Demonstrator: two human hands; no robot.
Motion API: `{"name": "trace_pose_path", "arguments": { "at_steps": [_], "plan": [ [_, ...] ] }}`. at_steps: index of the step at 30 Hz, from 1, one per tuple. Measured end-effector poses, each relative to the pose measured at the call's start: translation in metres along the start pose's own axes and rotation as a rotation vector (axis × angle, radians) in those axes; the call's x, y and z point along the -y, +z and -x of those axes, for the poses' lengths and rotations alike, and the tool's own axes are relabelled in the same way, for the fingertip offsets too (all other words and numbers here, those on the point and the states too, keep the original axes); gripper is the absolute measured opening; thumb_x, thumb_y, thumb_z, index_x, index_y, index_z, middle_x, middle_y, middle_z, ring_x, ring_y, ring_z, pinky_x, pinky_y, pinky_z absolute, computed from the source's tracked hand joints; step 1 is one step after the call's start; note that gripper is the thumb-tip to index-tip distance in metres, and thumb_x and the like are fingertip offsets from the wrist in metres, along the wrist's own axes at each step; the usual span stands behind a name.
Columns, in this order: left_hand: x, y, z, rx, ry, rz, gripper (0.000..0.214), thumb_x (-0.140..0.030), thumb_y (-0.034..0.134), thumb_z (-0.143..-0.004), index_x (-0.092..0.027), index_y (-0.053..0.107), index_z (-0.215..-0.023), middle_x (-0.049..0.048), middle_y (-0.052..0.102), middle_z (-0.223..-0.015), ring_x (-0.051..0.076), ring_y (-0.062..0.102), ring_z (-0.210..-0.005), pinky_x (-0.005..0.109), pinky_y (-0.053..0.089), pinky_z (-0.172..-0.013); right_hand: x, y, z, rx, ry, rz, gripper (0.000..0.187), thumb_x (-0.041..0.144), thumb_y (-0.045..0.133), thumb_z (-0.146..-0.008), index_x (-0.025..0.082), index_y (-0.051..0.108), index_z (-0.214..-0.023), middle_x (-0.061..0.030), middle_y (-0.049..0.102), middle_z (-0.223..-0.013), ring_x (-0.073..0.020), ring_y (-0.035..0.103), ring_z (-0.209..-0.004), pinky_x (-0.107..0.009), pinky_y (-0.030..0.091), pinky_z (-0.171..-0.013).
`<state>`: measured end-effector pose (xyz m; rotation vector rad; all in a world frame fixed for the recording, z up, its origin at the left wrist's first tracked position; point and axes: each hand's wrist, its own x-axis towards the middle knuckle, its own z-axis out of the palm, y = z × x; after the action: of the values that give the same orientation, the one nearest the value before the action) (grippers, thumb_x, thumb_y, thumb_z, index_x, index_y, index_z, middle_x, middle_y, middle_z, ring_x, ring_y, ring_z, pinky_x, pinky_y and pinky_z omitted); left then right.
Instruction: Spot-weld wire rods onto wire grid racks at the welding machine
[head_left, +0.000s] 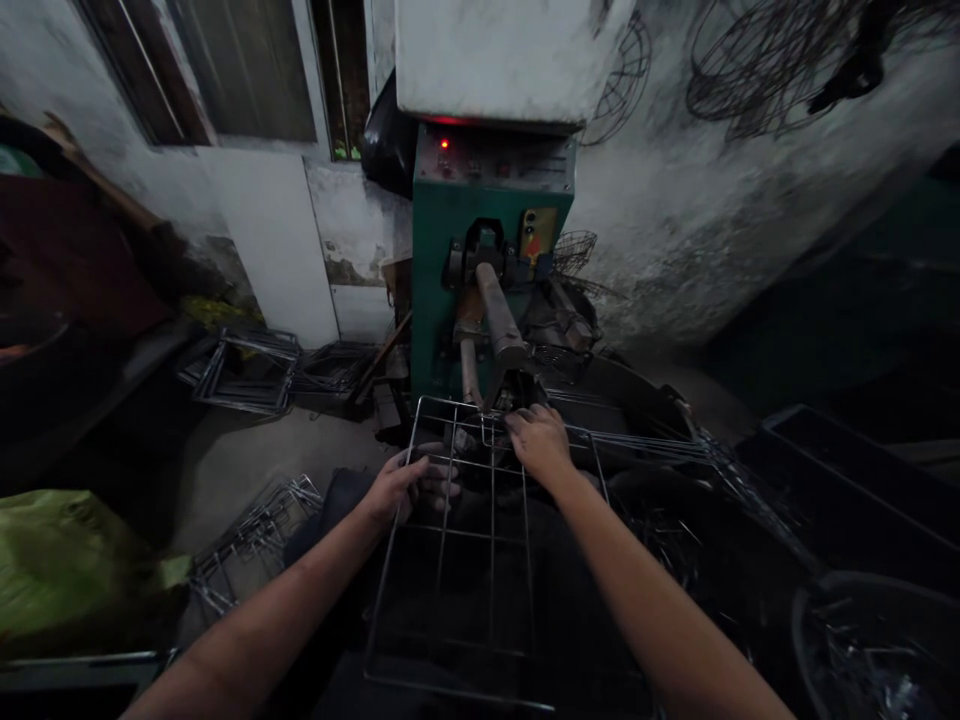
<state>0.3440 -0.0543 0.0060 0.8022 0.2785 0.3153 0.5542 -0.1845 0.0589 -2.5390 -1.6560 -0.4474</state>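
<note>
A rectangular wire grid [472, 535] slants over my lap, its far edge under the spot welder's electrode tips. My left hand [409, 485] grips its left side, thumb over the rim and fingers behind the wires. At the far edge, my right hand [540, 440] has its fingers closed together beside a small bent wire [485, 428]; whatever they pinch is hidden. Above the hands, two thick electrode arms [499, 310] reach out from the green spot welder [435, 240], which shows a red light.
Bent wire frames [247, 370] lie on the floor at left, with more wire racks [262, 530] nearer me. Long wires [645, 443] lie to the right of the grid. A tub [862, 590] of small metal pieces is at lower right. A green bag [60, 560] stands at left.
</note>
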Motion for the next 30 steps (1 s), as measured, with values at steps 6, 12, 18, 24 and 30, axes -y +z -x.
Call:
{"name": "trace_pose_path", "arguments": {
  "at_steps": [6,12,18,24,30],
  "plan": [
    [-0.002,-0.003,-0.007,-0.010,-0.017,0.007,0.048,-0.027,0.066,-0.078,-0.010,0.045,-0.118,0.0193,0.069,-0.092,0.031,0.069,-0.076,0.040,0.055,-0.057,-0.001,0.000,-0.006,0.026,-0.001,0.012,0.026,0.020,0.046,-0.085,0.023,0.065,-0.103,-0.0049,0.066,-0.101,-0.0231,0.049,-0.097,-0.034,0.028,-0.079],
    [0.000,-0.008,-0.010,0.031,-0.016,0.021,0.047,-0.026,0.064,-0.079,-0.011,0.045,-0.119,0.0194,0.069,-0.094,0.032,0.069,-0.078,0.041,0.055,-0.058,-0.005,0.003,-0.012,0.031,0.011,0.027,0.025,0.020,0.045,-0.087,0.022,0.065,-0.102,-0.0052,0.066,-0.102,-0.0219,0.051,-0.098,-0.034,0.031,-0.081],
    [0.000,-0.006,-0.011,0.028,-0.048,0.012,0.042,-0.022,0.063,-0.078,-0.011,0.048,-0.116,0.0167,0.070,-0.091,0.028,0.069,-0.077,0.036,0.055,-0.059,0.036,-0.037,0.020,0.004,0.067,-0.044,0.030,0.023,0.043,-0.090,0.021,0.063,-0.113,-0.0082,0.062,-0.115,-0.0272,0.047,-0.105,-0.038,0.035,-0.085],
    [-0.003,-0.010,-0.011,0.073,-0.057,0.004,0.044,-0.022,0.057,-0.082,-0.009,0.045,-0.122,0.0193,0.069,-0.094,0.031,0.068,-0.084,0.040,0.054,-0.065,0.166,-0.053,0.123,0.282,-0.702,-0.534,0.057,0.026,0.058,-0.071,0.021,0.052,-0.127,-0.0098,0.052,-0.132,-0.0294,0.048,-0.102,-0.043,0.039,-0.084],
    [0.000,-0.011,-0.011,0.105,-0.045,0.010,0.038,-0.019,0.055,-0.083,-0.010,0.046,-0.119,0.0191,0.069,-0.092,0.030,0.068,-0.082,0.041,0.055,-0.064,0.206,-0.030,0.164,0.387,-0.662,-0.588,0.026,0.024,0.059,-0.068,0.023,0.062,-0.094,-0.0054,0.066,-0.086,-0.0298,0.048,-0.095,-0.042,0.040,-0.076]
  ]
}}
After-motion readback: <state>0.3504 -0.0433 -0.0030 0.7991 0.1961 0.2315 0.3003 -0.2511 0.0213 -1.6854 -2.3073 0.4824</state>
